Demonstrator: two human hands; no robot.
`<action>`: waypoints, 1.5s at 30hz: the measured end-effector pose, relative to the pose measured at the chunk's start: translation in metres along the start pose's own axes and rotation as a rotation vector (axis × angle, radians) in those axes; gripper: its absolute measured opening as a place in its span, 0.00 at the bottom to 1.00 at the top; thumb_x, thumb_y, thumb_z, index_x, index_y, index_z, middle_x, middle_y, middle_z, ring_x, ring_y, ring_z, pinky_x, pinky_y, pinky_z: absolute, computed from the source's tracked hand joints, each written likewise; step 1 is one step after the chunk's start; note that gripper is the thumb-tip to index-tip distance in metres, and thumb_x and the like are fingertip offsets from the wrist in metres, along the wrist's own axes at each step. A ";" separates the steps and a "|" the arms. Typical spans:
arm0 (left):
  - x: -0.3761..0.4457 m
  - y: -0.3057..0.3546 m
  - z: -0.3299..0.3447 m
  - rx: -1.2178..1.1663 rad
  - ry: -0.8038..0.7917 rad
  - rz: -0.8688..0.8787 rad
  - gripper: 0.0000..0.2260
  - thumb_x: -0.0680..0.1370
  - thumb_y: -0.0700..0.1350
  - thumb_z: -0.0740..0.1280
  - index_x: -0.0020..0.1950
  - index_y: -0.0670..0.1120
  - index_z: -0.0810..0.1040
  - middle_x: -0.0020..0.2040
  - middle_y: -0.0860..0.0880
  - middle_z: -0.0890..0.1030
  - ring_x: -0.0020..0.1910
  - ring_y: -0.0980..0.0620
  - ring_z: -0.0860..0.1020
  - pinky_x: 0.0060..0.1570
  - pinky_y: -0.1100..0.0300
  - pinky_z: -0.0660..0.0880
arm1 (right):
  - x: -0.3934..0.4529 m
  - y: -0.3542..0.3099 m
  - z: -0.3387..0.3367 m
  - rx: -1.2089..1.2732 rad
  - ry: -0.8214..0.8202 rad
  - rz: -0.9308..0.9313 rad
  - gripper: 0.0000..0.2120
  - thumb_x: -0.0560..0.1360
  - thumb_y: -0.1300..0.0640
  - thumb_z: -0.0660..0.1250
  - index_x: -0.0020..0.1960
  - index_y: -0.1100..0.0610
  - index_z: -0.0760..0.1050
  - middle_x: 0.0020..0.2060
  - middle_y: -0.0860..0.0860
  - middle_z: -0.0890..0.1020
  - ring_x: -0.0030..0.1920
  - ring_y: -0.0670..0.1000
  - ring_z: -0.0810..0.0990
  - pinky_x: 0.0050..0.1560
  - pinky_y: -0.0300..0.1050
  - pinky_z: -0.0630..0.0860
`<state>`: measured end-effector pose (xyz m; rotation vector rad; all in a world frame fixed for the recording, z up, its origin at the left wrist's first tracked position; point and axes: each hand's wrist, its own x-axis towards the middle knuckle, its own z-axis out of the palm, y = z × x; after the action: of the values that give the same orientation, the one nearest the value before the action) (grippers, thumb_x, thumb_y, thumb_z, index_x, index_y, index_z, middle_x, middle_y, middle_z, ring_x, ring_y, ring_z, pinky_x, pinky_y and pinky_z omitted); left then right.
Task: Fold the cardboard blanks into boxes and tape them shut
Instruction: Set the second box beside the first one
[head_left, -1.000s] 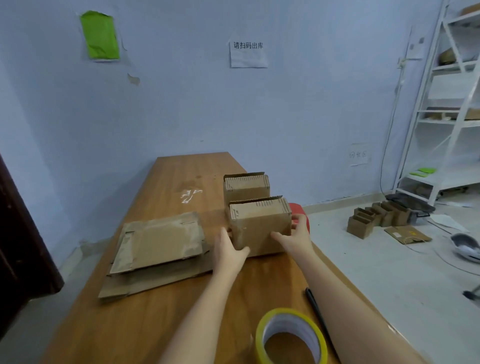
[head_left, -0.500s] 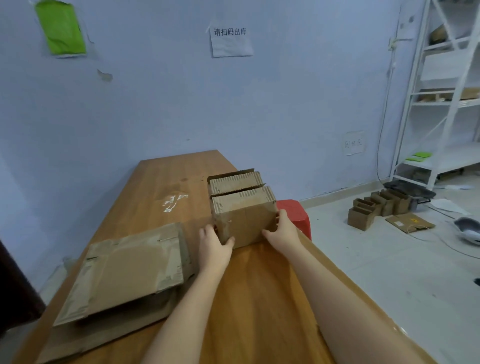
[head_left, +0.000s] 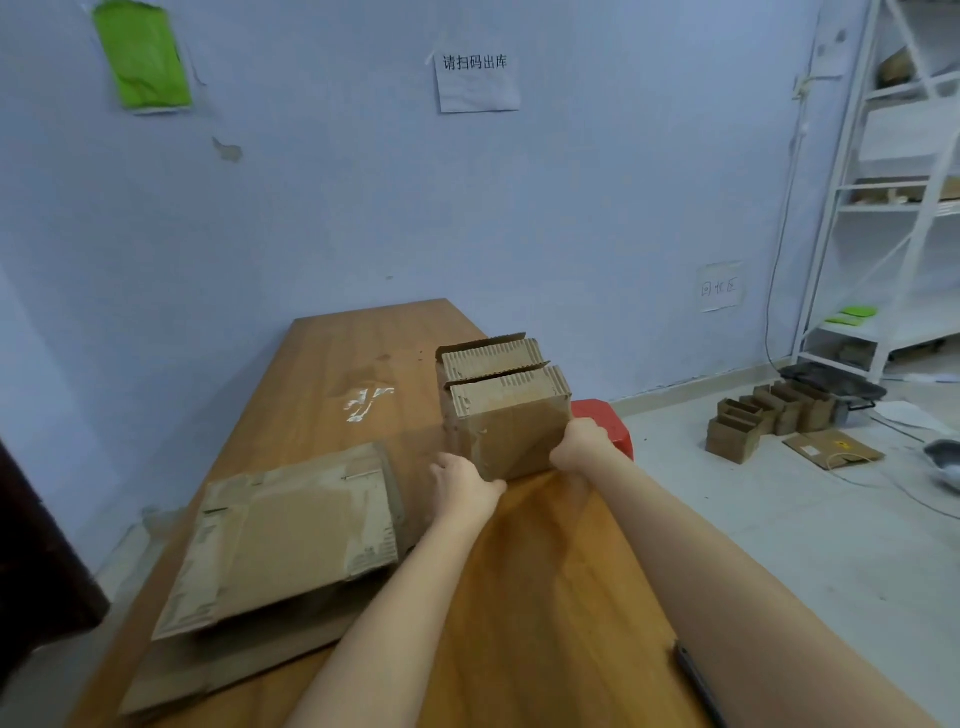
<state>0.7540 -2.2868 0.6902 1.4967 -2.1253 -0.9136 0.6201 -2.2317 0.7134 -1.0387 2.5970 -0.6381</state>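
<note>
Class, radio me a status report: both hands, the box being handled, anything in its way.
Left hand and right hand grip near box by its sides. Box on table, against second box behind. Flat blanks lie left, apart.

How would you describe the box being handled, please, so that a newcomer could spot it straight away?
Find the long wooden table against the blue wall; towards its far right edge two folded cardboard boxes stand one behind the other. The one meant is the nearer box, with the left hand and right hand at its lower corners; the farther box behind it is untouched.
</note>
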 end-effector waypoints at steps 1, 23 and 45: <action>-0.004 0.004 -0.007 -0.028 -0.025 -0.025 0.40 0.76 0.49 0.69 0.75 0.36 0.46 0.74 0.39 0.57 0.69 0.39 0.65 0.64 0.49 0.67 | -0.007 -0.003 -0.008 -0.016 0.011 -0.001 0.13 0.77 0.62 0.61 0.61 0.62 0.72 0.44 0.54 0.73 0.52 0.54 0.76 0.51 0.40 0.73; -0.086 -0.109 -0.250 0.210 0.090 -0.041 0.15 0.76 0.40 0.62 0.59 0.33 0.74 0.60 0.34 0.76 0.60 0.38 0.75 0.57 0.47 0.73 | -0.189 -0.195 -0.006 -0.215 -0.199 -0.265 0.23 0.82 0.62 0.51 0.76 0.63 0.52 0.76 0.58 0.58 0.73 0.57 0.63 0.70 0.48 0.64; -0.051 -0.172 -0.209 -0.026 0.031 -0.177 0.16 0.75 0.37 0.65 0.62 0.36 0.68 0.57 0.39 0.74 0.52 0.42 0.75 0.46 0.52 0.74 | -0.132 -0.164 0.091 0.126 -0.118 0.022 0.13 0.78 0.59 0.60 0.60 0.63 0.68 0.44 0.56 0.76 0.46 0.56 0.77 0.53 0.50 0.78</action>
<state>1.0223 -2.3373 0.7225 1.6950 -1.9752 -0.9675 0.8457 -2.2722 0.7266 -0.9762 2.4302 -0.7036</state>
